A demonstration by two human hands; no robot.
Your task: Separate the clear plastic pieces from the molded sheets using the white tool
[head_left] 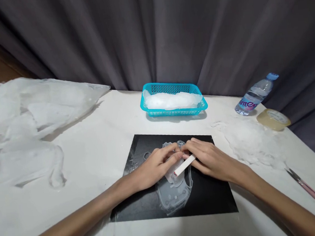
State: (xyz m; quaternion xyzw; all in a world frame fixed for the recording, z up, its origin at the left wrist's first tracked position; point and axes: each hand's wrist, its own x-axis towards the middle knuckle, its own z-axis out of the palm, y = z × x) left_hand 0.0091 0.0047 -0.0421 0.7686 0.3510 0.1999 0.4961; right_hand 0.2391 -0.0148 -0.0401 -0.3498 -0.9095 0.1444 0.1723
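Note:
A black board [210, 198] lies on the table, and on it is a thin, translucent white cut-out sheet [174, 197] with curved outlines and small round marks. My left hand [162, 164] reaches over the sheet from the left, its thumb and forefinger pinched at the sheet's upper part. My right hand [208, 155] is closed round a slim white stick-like tool [184, 165], whose dark reddish end points toward me. The fingertips of both hands meet near the sheet's upper part. What lies exactly between them is hidden.
A blue basket [175, 112] with white filmy material [172, 101] stands at the back. White sheets [47, 102] pile up at left. A water bottle [255, 95], a tape roll [273, 119], white scraps [251, 142] and a pink-handled cutting tool [311, 190] lie at right.

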